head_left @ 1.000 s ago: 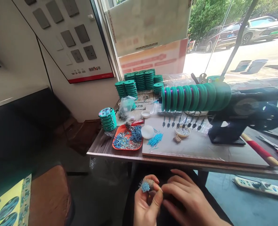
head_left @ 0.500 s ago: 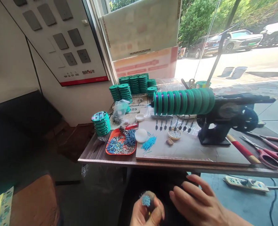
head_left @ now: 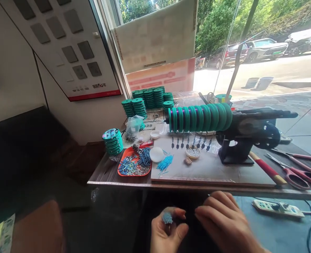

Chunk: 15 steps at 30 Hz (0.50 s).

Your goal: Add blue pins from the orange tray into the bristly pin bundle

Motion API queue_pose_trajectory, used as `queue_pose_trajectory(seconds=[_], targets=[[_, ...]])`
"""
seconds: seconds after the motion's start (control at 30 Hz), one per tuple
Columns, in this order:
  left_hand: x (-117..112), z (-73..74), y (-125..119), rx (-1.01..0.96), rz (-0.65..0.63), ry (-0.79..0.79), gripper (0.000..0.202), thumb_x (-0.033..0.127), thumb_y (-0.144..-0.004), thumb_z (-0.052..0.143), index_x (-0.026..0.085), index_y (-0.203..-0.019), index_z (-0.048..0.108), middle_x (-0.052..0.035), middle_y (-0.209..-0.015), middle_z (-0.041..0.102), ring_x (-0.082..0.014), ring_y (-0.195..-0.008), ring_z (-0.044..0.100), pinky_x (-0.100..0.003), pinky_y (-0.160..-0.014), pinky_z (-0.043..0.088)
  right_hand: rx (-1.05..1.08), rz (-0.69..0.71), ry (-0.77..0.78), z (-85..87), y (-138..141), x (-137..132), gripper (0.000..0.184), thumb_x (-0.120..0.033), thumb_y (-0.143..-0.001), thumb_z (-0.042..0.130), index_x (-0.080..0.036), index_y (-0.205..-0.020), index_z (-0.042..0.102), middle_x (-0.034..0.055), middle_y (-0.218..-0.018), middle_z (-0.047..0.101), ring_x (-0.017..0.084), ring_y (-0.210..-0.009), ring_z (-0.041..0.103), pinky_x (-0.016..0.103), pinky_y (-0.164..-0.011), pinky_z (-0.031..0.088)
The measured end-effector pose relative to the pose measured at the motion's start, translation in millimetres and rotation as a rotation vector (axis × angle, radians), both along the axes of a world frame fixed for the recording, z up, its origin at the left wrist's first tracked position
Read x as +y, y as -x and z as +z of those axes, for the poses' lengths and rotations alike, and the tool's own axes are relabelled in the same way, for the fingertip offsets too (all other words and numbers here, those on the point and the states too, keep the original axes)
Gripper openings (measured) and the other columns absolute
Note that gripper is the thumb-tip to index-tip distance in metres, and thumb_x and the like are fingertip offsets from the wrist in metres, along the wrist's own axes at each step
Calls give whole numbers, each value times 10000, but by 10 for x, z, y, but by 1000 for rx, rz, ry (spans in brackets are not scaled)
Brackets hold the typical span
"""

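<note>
Below the table's front edge, my left hand (head_left: 168,230) is closed around a bundle of thin light-blue tubes (head_left: 167,218), seen end-on. Its thumb and forefinger tips stand a little apart. Close on its right, my right hand (head_left: 222,218) has its fingers bent together and turned down; what they hold, if anything, is hidden. On the table lies a loose pile of bright blue tubes (head_left: 164,162), next to a white round lid (head_left: 157,154). An orange tray (head_left: 121,171) holds blue pieces and small metal parts.
A black winding machine (head_left: 236,149) carries a row of green spools (head_left: 200,117), with small dark pieces hanging below. A dish of silvery beads (head_left: 192,152), scissors (head_left: 295,177) and stacked green spools (head_left: 112,142) are on the table. A power strip (head_left: 278,208) lies below right.
My right hand's fingers have gone from spread to bent together and turned down, nearer my left hand. My left thumb and forefinger have moved apart at the tips. The view has shifted slightly.
</note>
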State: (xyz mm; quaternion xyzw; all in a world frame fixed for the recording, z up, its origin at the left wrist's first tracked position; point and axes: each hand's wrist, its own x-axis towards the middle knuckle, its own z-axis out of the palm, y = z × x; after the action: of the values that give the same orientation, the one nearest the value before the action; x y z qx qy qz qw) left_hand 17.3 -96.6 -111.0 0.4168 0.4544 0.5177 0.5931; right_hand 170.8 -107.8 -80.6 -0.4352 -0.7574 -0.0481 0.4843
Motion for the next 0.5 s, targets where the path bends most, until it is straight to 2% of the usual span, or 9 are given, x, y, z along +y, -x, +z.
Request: queue_pose_trajectory(seconds=[0.07,0.2,0.37,0.43,0.5], targets=[[9,52,-86,-45,27,7,271,389,-535,786,167,-667,706,-29,-654,603,-7,-417,220,-182,-415,182,29,20,35,-58,78,-16,123,-79,-814,498,-157,-735,552,-2,-612,491,114,-636,398,247,-616,303],[19,134,-169,-151,65,10,245,349,-537,796,147,-579,663,-23,-611,571,-24,-457,348,-150,-430,229,53,42,31,-131,84,0,104,-70,-789,515,-156,-744,552,-3,-632,508,110,-646,416,243,-619,315],[6,207,-163,-391,-101,216,280,362,-572,779,142,-606,611,32,-561,471,36,-369,188,-129,-379,87,34,25,-8,-159,110,-26,107,-91,-818,501,-161,-770,567,1,-616,499,118,-632,412,265,-635,308],[-17,207,-144,-419,-136,216,315,369,-583,775,122,-591,581,20,-561,469,25,-390,250,-122,-386,139,-5,-4,-92,-163,130,-57,192,-126,-874,427,-157,-749,569,3,-566,475,125,-613,414,280,-637,306],[-57,186,-115,-377,-151,194,356,382,-580,777,106,-561,553,3,-532,478,-1,-434,348,-122,-437,248,-113,-33,-183,-173,116,-88,263,-119,-906,360,-154,-769,582,2,-561,504,128,-629,450,295,-667,320]])
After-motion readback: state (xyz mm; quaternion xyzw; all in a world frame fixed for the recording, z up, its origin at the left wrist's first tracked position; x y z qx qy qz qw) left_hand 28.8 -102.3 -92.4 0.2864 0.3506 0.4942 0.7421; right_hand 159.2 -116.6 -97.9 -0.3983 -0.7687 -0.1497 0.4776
